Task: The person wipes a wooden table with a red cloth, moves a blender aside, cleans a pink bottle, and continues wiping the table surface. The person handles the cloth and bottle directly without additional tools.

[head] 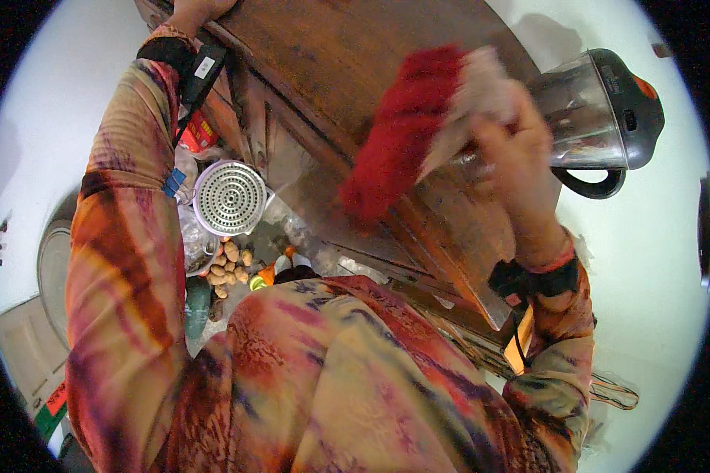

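My right hand (pixel 518 139) grips a cloth (pixel 414 112), red on one side and whitish along the other. Both are blurred, and the cloth hangs over the front edge of a brown wooden cabinet top (pixel 307 65). At the upper left my left hand (pixel 204 8) rests at the cabinet's edge; the frame cuts off its fingers. Just right of my right hand is a mixer grinder jar (pixel 586 112), clear-walled with a black base and handle.
Below, left of the cabinet, are a perforated metal strainer plate (pixel 232 198), a red packet (pixel 197 135) and several potatoes (pixel 231 251) on the floor. A round grey lid (pixel 56 278) stands by the left wall. Cables (pixel 615 390) hang at the lower right.
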Available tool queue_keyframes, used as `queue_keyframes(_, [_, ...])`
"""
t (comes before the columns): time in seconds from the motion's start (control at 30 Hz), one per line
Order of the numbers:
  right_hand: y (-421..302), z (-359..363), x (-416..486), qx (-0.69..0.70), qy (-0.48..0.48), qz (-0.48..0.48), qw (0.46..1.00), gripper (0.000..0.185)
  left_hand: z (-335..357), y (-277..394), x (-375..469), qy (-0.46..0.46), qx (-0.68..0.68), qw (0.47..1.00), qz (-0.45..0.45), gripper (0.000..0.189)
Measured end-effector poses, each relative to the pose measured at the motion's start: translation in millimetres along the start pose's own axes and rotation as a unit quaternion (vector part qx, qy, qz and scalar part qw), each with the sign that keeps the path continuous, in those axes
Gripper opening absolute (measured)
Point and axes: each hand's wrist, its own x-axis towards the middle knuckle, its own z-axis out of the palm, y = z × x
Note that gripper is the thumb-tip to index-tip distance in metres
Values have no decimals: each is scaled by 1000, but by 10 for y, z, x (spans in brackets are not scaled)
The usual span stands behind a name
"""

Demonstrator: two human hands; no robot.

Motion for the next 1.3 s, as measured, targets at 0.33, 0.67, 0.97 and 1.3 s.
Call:
queue_keyframes(0.33, [97, -351, -36, -278, -69, -209, 935, 74, 402, -303, 217, 65, 102, 992, 39, 62])
queue_keyframes(0.67, [411, 141, -197, -370, -247, -300, 844, 76, 370, -232, 161, 57, 110, 992, 20, 63])
queue_keyframes(0.97, [453, 965, 1402, -310, -182, -425, 831, 58, 110, -43, -32, 71, 76, 994, 24, 61])
queue_keyframes(1.3, [444, 1585, 3096, -362, -136, -396, 833, 46, 21, 84, -146, 113, 29, 993, 8, 51])
